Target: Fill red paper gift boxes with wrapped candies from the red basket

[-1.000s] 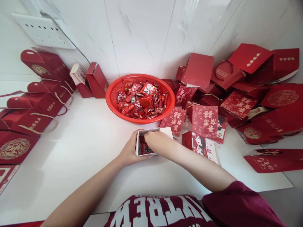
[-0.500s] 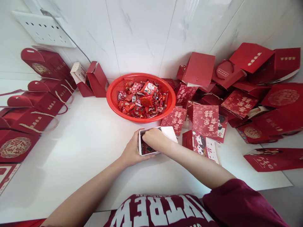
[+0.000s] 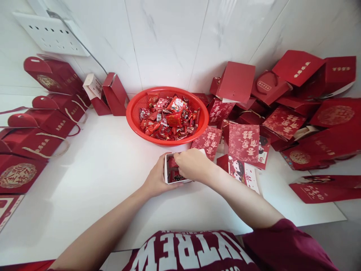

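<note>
My left hand [image 3: 155, 177] is closed around the left side of a small open box [image 3: 184, 181] with white inner walls, low over the white table. Inside the box lie red-wrapped sweets [image 3: 175, 175], one with dark lettering. My right hand [image 3: 193, 163] is bent over the box's right part, fingers curled at the opening; its fingertips are partly hidden, so whatever they grip does not show. Just beyond the box stands a red plastic basket [image 3: 130, 122] heaped with wrapped sweets [image 3: 173, 119].
Red gift boxes [image 3: 53, 128] with rope handles line the left side. Two slim boxes [image 3: 115, 94] stand by the wall. A pile of red boxes and bags [image 3: 284, 120] fills the right, with patterned cartons [image 3: 244, 143] near my right arm. A power strip [image 3: 50, 35] is on the wall.
My right hand has drawn back from inside the box toward its right edge, uncovering more of the sweets within. My left hand keeps its hold on the box.
</note>
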A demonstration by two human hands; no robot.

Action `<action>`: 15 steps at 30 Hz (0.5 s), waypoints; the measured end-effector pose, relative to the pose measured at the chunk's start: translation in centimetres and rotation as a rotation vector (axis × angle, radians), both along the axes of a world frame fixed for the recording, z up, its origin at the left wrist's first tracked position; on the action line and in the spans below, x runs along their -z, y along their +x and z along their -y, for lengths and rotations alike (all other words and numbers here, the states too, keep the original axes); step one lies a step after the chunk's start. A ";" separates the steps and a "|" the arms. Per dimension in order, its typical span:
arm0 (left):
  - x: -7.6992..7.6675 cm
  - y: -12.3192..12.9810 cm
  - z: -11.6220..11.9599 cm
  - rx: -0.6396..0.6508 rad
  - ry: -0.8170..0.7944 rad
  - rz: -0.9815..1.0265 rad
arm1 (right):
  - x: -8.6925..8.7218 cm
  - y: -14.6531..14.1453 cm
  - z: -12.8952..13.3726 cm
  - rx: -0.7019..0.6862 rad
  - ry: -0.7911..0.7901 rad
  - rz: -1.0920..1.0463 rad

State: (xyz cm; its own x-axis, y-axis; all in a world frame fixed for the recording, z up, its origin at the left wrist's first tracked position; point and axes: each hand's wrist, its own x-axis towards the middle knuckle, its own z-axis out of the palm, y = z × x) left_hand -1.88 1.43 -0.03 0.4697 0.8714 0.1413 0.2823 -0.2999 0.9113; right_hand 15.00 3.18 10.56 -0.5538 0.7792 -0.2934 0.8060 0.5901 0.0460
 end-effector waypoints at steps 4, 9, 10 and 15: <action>-0.1 0.0 0.0 0.010 0.012 -0.004 | -0.7 -0.1 0.5 0.059 -0.023 0.000; -0.4 0.0 0.0 0.009 0.011 -0.028 | -0.5 -0.8 0.6 -0.001 -0.143 -0.022; -0.3 0.0 0.0 0.005 0.010 -0.032 | -0.3 -0.9 0.5 -0.011 -0.164 -0.021; -0.1 -0.2 0.0 0.037 -0.014 -0.017 | 0.7 -0.9 -0.1 -0.042 -0.217 -0.017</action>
State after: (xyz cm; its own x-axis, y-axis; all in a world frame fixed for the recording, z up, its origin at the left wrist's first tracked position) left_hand -2.10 1.47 0.10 0.5036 0.8554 0.1211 0.2866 -0.2976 0.9106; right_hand 14.13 3.26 9.82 -0.5907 0.6752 -0.4417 0.7802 0.6176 -0.0993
